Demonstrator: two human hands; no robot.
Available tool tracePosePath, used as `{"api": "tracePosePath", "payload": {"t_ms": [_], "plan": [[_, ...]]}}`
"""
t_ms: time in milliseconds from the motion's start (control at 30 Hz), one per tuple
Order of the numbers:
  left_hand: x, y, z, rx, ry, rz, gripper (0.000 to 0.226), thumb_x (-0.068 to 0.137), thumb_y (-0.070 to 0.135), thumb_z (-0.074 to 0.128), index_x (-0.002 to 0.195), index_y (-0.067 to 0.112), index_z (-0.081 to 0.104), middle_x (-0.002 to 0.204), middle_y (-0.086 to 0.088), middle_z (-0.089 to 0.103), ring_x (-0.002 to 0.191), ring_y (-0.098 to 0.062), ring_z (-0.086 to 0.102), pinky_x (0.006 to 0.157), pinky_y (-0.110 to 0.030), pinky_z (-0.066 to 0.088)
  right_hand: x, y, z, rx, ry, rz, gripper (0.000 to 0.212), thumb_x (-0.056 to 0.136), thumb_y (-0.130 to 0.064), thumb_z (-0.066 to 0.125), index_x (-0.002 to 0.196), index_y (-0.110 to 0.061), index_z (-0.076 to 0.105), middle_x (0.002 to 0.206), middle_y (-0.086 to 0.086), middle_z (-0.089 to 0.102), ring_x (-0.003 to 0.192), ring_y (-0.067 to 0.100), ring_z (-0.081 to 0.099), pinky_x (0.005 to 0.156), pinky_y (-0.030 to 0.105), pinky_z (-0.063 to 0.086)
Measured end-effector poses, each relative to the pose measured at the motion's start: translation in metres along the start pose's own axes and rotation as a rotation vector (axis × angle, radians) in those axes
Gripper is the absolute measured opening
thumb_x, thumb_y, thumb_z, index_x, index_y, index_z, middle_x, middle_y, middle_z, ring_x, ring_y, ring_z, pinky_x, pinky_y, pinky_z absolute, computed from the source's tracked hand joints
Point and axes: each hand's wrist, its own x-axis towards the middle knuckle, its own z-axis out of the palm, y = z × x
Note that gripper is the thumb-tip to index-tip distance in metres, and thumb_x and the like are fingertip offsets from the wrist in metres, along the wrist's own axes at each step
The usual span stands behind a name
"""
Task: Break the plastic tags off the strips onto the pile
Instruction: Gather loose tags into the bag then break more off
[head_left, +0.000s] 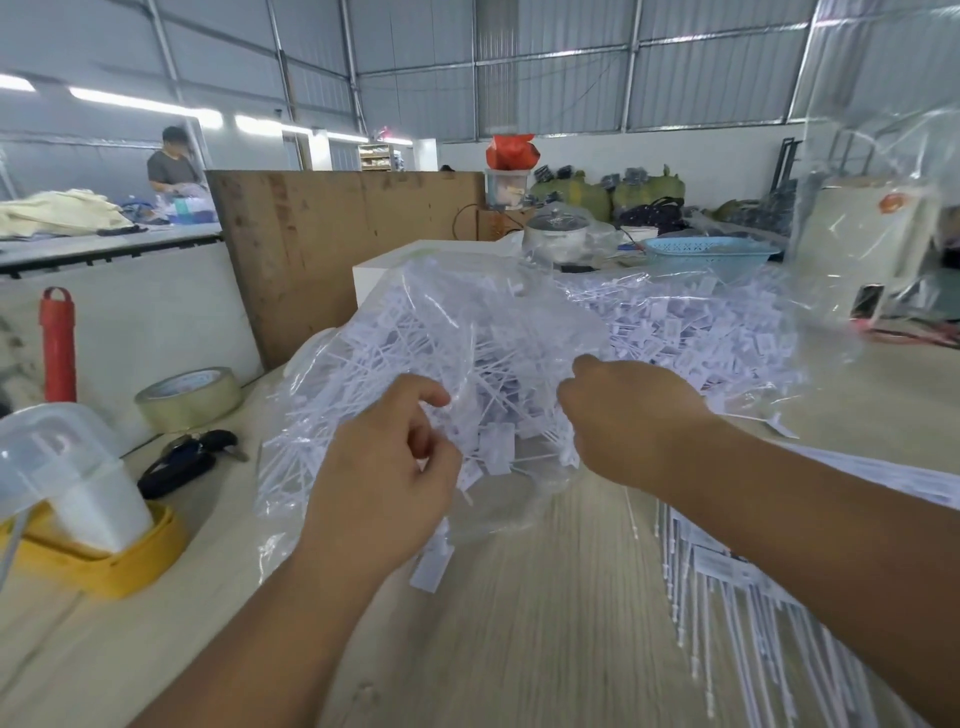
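Observation:
A clear plastic bag stuffed with white plastic tags sits on the wooden table, raised at the middle. My left hand grips the bag's near left side, fingers curled into the film. My right hand grips the bag's near right side, knuckles toward me. Behind it a wide pile of loose white tags lies on clear plastic sheet. Unbroken strips of tags lie in a stack under my right forearm at the table's right edge. One loose tag lies by my left wrist.
On the left stand a roll of tape, keys, a white lidded jug in a yellow dish and a red bottle. A blue basket and a pot sit behind the pile. A person works far left.

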Motion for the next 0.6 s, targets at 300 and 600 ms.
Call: {"api": "tracePosePath", "payload": {"t_ms": [300, 600], "plan": [[0.004, -0.007, 0.000, -0.047, -0.077, 0.058, 0.032, 0.077, 0.012, 0.058, 0.094, 0.038, 0.052, 0.065, 0.007, 0.053, 0.057, -0.009, 0.051, 0.056, -0.015, 0.040, 0.022, -0.068, 0.013, 0.225, 0.136, -0.286, 0.012, 0.087, -0.013, 0.052, 0.094, -0.012, 0.062, 0.080, 0.002, 0.037, 0.064, 0.023, 0.040, 0.050, 0.027, 0.029], [0.000, -0.001, 0.005, 0.011, -0.135, 0.077, 0.054, 0.076, 0.028, 0.076, 0.110, 0.041, 0.037, 0.074, 0.016, 0.043, 0.069, -0.005, 0.048, 0.057, -0.026, 0.040, 0.003, -0.010, 0.026, 0.492, 0.282, -0.161, 0.014, 0.085, -0.011, 0.047, 0.091, -0.015, 0.060, 0.091, 0.002, 0.056, 0.075, 0.028, 0.059, 0.064, 0.041, 0.050]]}}
